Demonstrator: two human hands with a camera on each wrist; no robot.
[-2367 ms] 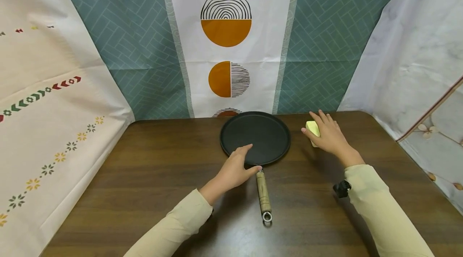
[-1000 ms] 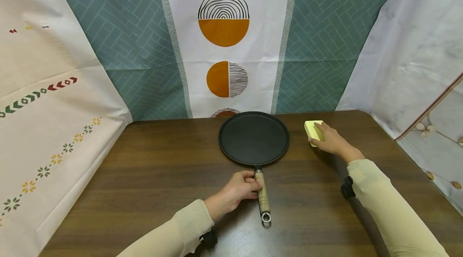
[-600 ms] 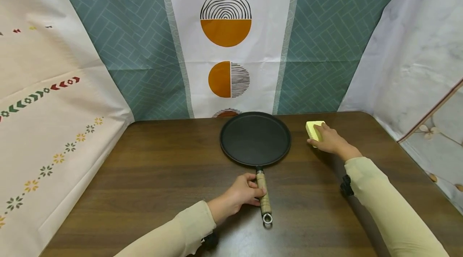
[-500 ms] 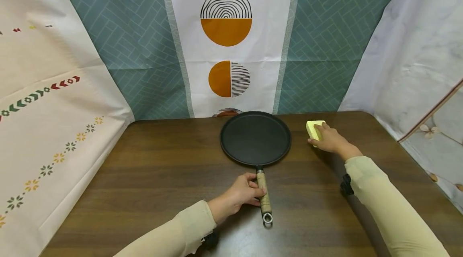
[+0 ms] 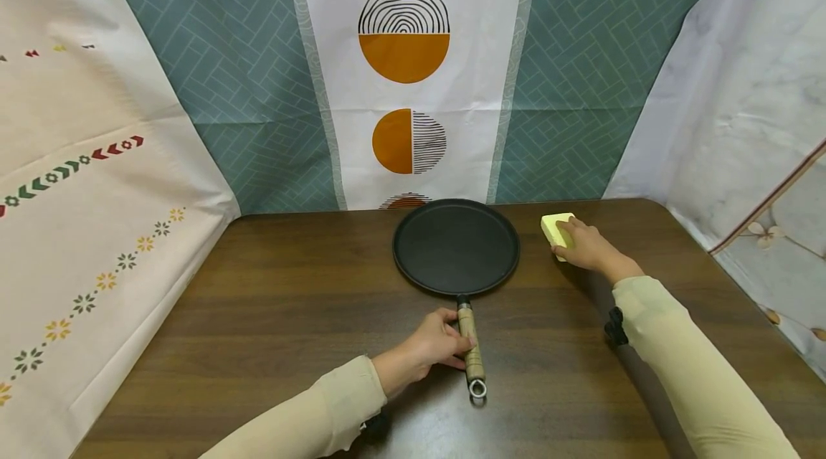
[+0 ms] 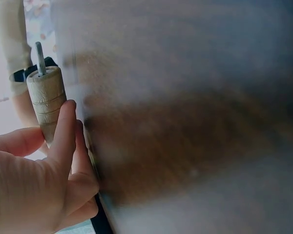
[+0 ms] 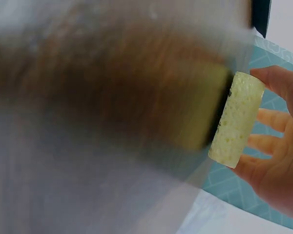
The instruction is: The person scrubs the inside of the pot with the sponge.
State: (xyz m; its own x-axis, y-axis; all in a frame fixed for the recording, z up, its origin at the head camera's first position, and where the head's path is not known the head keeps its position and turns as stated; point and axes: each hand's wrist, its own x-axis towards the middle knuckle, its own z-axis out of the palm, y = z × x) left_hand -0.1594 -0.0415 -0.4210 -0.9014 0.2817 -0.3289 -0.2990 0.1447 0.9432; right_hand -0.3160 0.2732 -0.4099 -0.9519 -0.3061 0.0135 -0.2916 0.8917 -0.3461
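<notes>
A flat black frying pan (image 5: 455, 247) lies near the back of the table, its wooden handle (image 5: 472, 351) pointing toward me. My left hand (image 5: 434, 343) grips that handle from the left, thumb on one side and fingers on the other. The left wrist view shows the handle's end (image 6: 46, 92) between thumb and fingers. To the right of the pan, my right hand (image 5: 586, 247) holds a pale yellow sponge (image 5: 555, 226). In the right wrist view the porous sponge (image 7: 237, 119) sits between thumb and fingers, close to the tabletop; whether it touches is hard to tell.
The brown wooden table (image 5: 290, 287) fills the lower view. A patterned curtain (image 5: 413, 158) hangs right behind its back edge. Light cloths stand at the left (image 5: 116, 229) and right (image 5: 742, 158) sides. A metal ring (image 5: 477, 389) ends the pan handle.
Earlier both hands were spread above the pan handle and the sponge; they have since taken hold of them. In the last half second the sponge has shifted slightly left. The pan stays put.
</notes>
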